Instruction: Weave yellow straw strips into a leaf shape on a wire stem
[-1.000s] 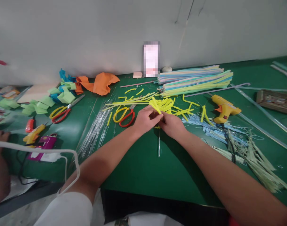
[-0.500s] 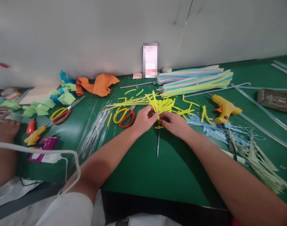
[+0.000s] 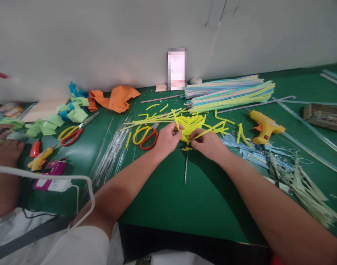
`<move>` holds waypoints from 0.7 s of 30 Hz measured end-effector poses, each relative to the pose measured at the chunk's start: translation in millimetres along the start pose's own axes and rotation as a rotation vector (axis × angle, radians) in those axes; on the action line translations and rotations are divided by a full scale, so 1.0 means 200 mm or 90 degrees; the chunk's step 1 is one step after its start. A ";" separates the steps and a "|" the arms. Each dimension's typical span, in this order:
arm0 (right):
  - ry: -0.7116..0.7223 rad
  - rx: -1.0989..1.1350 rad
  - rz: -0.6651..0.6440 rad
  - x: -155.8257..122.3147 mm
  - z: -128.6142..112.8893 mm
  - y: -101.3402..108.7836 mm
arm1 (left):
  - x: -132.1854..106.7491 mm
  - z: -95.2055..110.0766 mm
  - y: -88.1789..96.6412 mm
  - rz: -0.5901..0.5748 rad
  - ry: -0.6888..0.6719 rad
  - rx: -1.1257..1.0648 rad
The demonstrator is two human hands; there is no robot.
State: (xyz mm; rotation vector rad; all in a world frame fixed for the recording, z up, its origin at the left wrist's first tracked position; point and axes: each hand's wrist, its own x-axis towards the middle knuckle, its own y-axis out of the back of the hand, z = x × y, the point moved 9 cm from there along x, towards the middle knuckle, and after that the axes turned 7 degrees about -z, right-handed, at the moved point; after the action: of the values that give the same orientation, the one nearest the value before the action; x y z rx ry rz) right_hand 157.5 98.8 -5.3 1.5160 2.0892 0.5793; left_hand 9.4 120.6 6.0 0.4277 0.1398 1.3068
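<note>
Between my hands lies a leaf-like cluster of short yellow pipe cleaner pieces (image 3: 190, 124), angled out from a centre line, with a thin clear wire stem (image 3: 186, 171) pointing toward me. My left hand (image 3: 169, 138) is closed at the cluster's left side, pinching one yellow pipe cleaner (image 3: 176, 119) that sticks up past the fingers. On the right side, my right hand (image 3: 208, 144) pinches another yellow pipe cleaner (image 3: 209, 130) slanting up to the right. Red-and-yellow scissors (image 3: 148, 138) rest beside my left hand. Loose yellow pieces (image 3: 223, 119) are scattered around.
Bundles of pastel pipe cleaners (image 3: 231, 96) lie behind. A yellow glue gun (image 3: 263, 129) and blue and green fringes (image 3: 303, 184) are at right. Clear wires (image 3: 110, 156) lie left. Another person's hand (image 3: 8, 143) is at far left, near green paper pieces (image 3: 44, 127). A white cable (image 3: 60, 177) crosses the foreground.
My hands have moved slightly apart, showing more of the yellow cluster. A yellow pipe cleaner now slants out of my right fingers, while one at my left fingers leans left.
</note>
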 end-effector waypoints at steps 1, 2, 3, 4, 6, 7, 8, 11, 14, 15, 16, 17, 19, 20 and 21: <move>-0.007 -0.004 0.004 0.00 0.00 0.00 | 0.00 0.00 0.01 0.008 0.003 0.021; -0.013 -0.008 0.007 -0.01 0.00 0.01 | 0.00 -0.01 0.02 0.014 0.008 0.041; -0.015 -0.014 0.013 -0.01 0.00 0.02 | 0.00 -0.01 0.02 0.018 0.013 0.059; -0.013 -0.023 0.018 -0.01 0.00 0.02 | -0.01 -0.02 0.03 0.021 0.017 0.075; 0.000 -0.046 0.029 -0.02 -0.02 0.03 | -0.01 -0.02 0.03 0.025 0.019 0.100; 0.007 -0.058 0.033 -0.02 -0.03 0.03 | -0.01 -0.01 0.04 0.027 0.020 0.108; 0.012 -0.067 0.034 -0.02 -0.03 0.03 | -0.02 -0.01 0.04 0.029 0.020 0.111; 0.009 -0.075 0.040 -0.02 -0.03 0.04 | -0.02 -0.01 0.05 0.038 0.022 0.112; -0.005 -0.073 0.046 -0.02 -0.01 0.04 | -0.02 -0.02 0.05 0.045 0.029 0.101; -0.010 -0.071 0.047 -0.02 -0.01 0.04 | -0.02 -0.02 0.05 0.046 0.034 0.095; -0.011 -0.066 0.051 -0.02 0.00 0.04 | -0.01 -0.03 0.06 0.048 0.039 0.091; -0.011 -0.057 0.062 -0.02 0.00 0.04 | -0.01 -0.03 0.06 0.052 0.042 0.089; -0.006 -0.020 0.096 -0.02 0.01 0.05 | -0.01 -0.01 0.08 0.064 0.034 0.092; 0.005 0.004 0.117 -0.03 0.01 0.06 | -0.02 0.01 0.09 0.075 0.020 0.096; 0.023 0.026 0.141 -0.04 0.01 0.07 | -0.02 0.03 0.10 0.090 0.002 0.100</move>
State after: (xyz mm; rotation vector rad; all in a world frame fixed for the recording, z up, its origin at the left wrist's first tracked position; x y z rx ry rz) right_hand 171.3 96.3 2.4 1.7865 1.9853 0.6513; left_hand -7.1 119.4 18.7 0.5771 0.2190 1.4402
